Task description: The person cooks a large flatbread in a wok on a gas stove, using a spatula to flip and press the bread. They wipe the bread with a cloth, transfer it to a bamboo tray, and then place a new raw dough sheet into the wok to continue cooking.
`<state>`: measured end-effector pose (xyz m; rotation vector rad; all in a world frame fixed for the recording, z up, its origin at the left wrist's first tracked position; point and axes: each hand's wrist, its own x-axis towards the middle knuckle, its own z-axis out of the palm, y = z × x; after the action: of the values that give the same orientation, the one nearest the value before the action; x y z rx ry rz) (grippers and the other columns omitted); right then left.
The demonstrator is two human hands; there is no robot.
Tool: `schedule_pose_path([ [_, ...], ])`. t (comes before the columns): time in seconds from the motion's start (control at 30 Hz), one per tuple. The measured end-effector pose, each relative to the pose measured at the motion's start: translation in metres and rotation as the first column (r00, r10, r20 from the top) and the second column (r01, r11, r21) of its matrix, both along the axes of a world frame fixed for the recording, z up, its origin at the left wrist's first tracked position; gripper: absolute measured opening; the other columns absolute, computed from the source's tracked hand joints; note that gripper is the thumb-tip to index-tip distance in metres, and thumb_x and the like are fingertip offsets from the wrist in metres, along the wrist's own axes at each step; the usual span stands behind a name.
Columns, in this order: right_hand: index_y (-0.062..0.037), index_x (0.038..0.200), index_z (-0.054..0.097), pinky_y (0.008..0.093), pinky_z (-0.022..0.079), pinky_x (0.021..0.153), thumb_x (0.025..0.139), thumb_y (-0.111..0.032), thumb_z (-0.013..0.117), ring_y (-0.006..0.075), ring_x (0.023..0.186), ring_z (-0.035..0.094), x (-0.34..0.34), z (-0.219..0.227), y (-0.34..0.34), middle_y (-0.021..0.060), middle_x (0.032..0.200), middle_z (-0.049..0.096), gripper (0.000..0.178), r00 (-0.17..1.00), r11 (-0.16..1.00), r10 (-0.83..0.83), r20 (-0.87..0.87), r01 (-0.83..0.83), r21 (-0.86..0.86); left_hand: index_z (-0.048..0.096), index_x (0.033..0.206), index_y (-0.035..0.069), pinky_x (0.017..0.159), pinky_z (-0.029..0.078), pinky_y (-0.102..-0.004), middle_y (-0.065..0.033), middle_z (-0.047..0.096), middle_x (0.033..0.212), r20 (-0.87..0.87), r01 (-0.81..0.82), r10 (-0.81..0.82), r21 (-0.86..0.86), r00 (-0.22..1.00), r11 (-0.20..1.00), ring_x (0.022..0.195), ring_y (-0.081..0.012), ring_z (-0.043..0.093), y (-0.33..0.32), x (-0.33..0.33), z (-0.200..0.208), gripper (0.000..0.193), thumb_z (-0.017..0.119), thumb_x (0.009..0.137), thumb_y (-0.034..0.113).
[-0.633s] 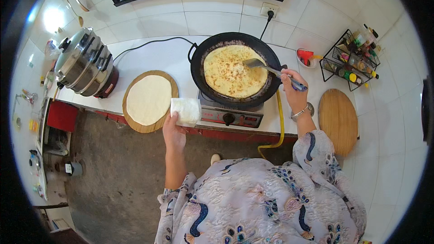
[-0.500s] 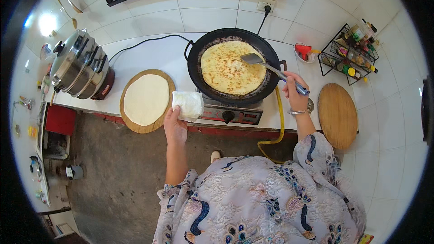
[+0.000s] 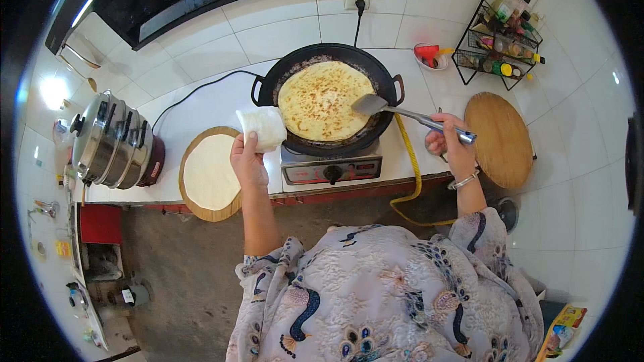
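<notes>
My right hand [image 3: 456, 144] grips the handle of a metal spatula [image 3: 419, 118]. The spatula's blade rests at the right side of a round, browned flatbread [image 3: 318, 100], which lies in a black two-handled pan [image 3: 384, 84]. Between the thumb and fingers of my left hand [image 3: 249, 161] is a folded white pad [image 3: 258, 129], cloth or paper; I cannot tell which. It is held up beside the pan's left edge. Below and left of this hand, a pale, uncooked dough round [image 3: 209, 171] lies on a round wooden board [image 3: 216, 215].
A cooker [image 3: 332, 169] with a knob supports the pan, and a yellow hose [image 3: 410, 154] hangs off the counter. Left stands a tiered steamer [image 3: 114, 141]. On the right are a wooden board [image 3: 500, 137], a bottle rack [image 3: 496, 43] and a bowl [image 3: 429, 60] with a red item.
The spatula has shifted right and slightly nearer, from the flatbread's upper middle to its right edge. My left hand has lifted the white pad up and left. The view has turned somewhat.
</notes>
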<state>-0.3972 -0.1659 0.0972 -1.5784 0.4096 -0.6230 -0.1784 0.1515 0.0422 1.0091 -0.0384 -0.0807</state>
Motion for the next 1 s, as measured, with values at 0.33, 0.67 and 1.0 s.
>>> schedule_pose_path([
  [0.33, -0.0022, 0.086, 0.062, 0.0186, 0.040, 0.045, 0.086, -0.031, 0.059, 0.0047, 0.050, 0.052, 0.015, 0.042, 0.026, 0.0014, 0.061, 0.057, 0.029, 0.977, 0.994, -0.089, -0.194, 0.073, -0.086, 0.050, 0.100, -0.002, 0.078, 0.048, -0.0304, -0.0121, 0.059, 0.096, -0.016, -0.149, 0.149, -0.004, 0.989, 0.989, 0.088, -0.0189, 0.059, 0.021, -0.019, -0.017, 0.020, 0.056, 0.083, 0.008],
  [0.67, -0.0024, 0.084, 0.061, 0.0192, 0.040, 0.047, 0.085, -0.030, 0.060, 0.0049, 0.052, 0.051, 0.054, 0.018, 0.021, -0.0010, 0.061, 0.055, 0.027, 0.992, 0.962, -0.120, -0.034, 0.108, -0.251, 0.051, 0.103, 0.000, 0.077, 0.049, -0.0338, -0.0105, 0.059, 0.099, -0.076, -0.218, 0.220, 0.036, 0.973, 0.975, 0.090, -0.0206, 0.059, 0.067, -0.041, -0.016, 0.022, 0.054, 0.084, 0.011],
  [1.0, -0.0026, 0.087, 0.058, 0.0238, 0.044, 0.058, 0.078, -0.017, 0.061, 0.0108, 0.062, 0.055, 0.057, 0.009, 0.040, 0.0053, 0.069, 0.058, 0.017, 0.980, 0.779, -0.156, 0.121, 0.197, -0.595, 0.053, 0.098, 0.000, 0.071, 0.048, -0.0274, -0.0093, 0.060, 0.094, -0.086, -0.300, 0.301, 0.026, 0.950, 0.954, 0.084, -0.0165, 0.060, 0.104, -0.028, -0.025, 0.016, 0.054, 0.084, 0.009],
])
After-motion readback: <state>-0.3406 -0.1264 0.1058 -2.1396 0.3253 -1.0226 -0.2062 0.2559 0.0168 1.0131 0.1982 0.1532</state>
